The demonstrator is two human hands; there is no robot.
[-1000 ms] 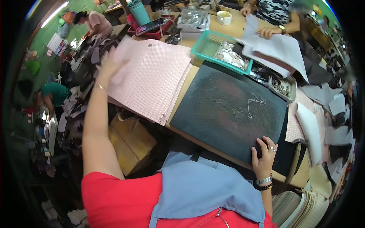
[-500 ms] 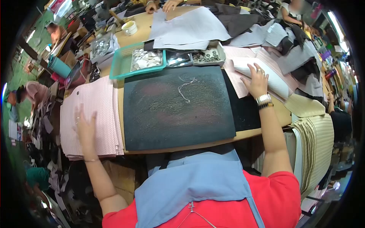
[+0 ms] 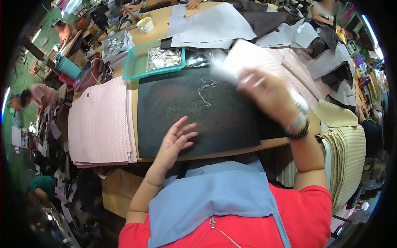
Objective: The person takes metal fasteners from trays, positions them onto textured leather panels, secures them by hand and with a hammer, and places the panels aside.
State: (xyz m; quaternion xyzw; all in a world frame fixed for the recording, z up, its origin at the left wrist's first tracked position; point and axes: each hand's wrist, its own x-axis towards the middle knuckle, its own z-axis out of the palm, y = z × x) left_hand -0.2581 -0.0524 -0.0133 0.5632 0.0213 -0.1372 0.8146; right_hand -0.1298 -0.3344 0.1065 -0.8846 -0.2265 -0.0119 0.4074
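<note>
My right hand, smeared by motion, grips a pale pink sheet with a white back and holds it raised over the far right of the dark work mat. The sheet's near edge is blurred. Over the mat's front left part hovers my left hand, fingers apart and nothing in it. A tangle of white thread lies on the mat. Left of the mat is a stack of pink herringbone-textured sheets with a small dark round spot near its top.
Behind the mat stands a green basket beside small white pieces. Grey sheets and a white cup lie farther back. Cream quilted sheets hang at the right edge. Other people work around the table.
My right hand has lifted the pink sheet from the right side and swung it left over the mat. My left hand has moved right, from the pink stack to above the mat.
</note>
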